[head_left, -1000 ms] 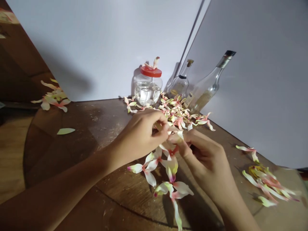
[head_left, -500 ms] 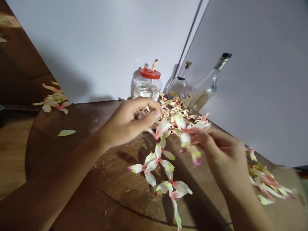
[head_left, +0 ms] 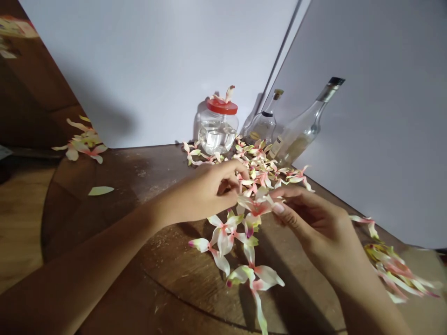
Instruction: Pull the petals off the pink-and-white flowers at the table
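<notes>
Past the loose blossoms [head_left: 254, 271] on the table [head_left: 167, 267], my right hand [head_left: 321, 228] pinches a flower [head_left: 256, 208] between thumb and fingertips, my left hand [head_left: 206, 193] curls half-closed at its left edge, gripping or not I can't tell, before a heap of petals [head_left: 262, 177], a jar [head_left: 218, 132] and bottles [head_left: 298, 135].

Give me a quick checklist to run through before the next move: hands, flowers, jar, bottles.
1. Right hand gripping the pink-centred flower: ok, pinched at one side.
2. Left hand gripping it too: cannot tell, the contact is hard to see.
3. Red lid on the jar: ok.
4. Lid bare on top: not ok, a pale flower piece lies there.
5. Tall bottle and smaller bottle topped: ok, both.
</notes>
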Demonstrator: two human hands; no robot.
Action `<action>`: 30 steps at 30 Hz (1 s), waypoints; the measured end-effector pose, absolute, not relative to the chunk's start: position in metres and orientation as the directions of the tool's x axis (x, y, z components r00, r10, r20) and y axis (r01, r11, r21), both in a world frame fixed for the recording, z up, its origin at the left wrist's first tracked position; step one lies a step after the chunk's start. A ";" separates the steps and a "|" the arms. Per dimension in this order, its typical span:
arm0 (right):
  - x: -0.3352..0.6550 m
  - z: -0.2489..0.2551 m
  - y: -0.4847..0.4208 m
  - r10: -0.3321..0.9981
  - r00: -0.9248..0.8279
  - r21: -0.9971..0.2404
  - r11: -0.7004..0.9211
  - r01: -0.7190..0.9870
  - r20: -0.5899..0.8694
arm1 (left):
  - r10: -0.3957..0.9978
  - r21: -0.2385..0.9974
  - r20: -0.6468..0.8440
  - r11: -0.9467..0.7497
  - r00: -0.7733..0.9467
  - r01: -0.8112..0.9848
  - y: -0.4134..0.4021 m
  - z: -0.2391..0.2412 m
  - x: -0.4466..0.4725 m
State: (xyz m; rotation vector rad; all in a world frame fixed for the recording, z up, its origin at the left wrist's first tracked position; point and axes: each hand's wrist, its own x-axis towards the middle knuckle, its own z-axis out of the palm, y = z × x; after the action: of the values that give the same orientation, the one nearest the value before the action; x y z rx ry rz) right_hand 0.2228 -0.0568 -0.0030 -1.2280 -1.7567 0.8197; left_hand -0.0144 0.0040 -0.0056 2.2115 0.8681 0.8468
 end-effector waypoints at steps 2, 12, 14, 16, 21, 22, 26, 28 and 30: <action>0.225 -0.002 -0.058 0.948 -0.208 -0.848 0.309 0.431 0.240 | 0.765 0.717 0.337 -0.586 0.549 0.378 0.004 -0.002 -0.017; 0.209 -0.008 -0.058 0.915 -0.330 -0.932 0.307 0.195 0.232 | 0.644 0.785 0.267 -0.577 0.717 0.226 -0.012 -0.001 -0.003; 0.208 -0.009 -0.057 0.920 -0.310 -0.939 0.301 0.164 0.241 | 0.653 0.804 0.265 -0.556 0.709 0.211 -0.011 -0.002 -0.002; 0.207 -0.011 -0.056 0.922 -0.300 -0.945 0.297 0.138 0.246 | 0.666 0.819 0.276 -0.540 0.693 0.193 -0.010 -0.003 -0.001; 0.205 -0.013 -0.056 0.924 -0.253 -0.943 0.319 0.094 0.287 | 0.689 0.864 0.288 -0.487 0.665 0.131 -0.008 -0.004 -0.002; 0.205 -0.013 -0.056 0.924 -0.245 -0.942 0.324 0.089 0.294 | 0.682 0.863 0.296 -0.491 0.668 0.118 -0.008 -0.004 -0.002; 0.206 -0.012 -0.057 0.921 -0.232 -0.935 0.342 0.095 0.314 | 0.638 0.864 0.305 -0.498 0.707 0.077 -0.006 -0.003 -0.004; 0.206 -0.011 -0.058 0.922 -0.233 -0.932 0.343 0.118 0.310 | 0.637 0.866 0.289 -0.492 0.715 0.088 -0.006 -0.003 -0.004; 0.204 -0.010 -0.059 0.922 -0.237 -0.927 0.345 0.145 0.306 | 0.647 0.864 0.282 -0.493 0.709 0.106 -0.007 -0.003 -0.004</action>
State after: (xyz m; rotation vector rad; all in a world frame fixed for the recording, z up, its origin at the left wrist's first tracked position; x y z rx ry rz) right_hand 0.2042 -0.0587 -0.0100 -0.9740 -1.6403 1.0067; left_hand -0.0039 -0.0067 -0.0029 2.0037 0.5757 0.7487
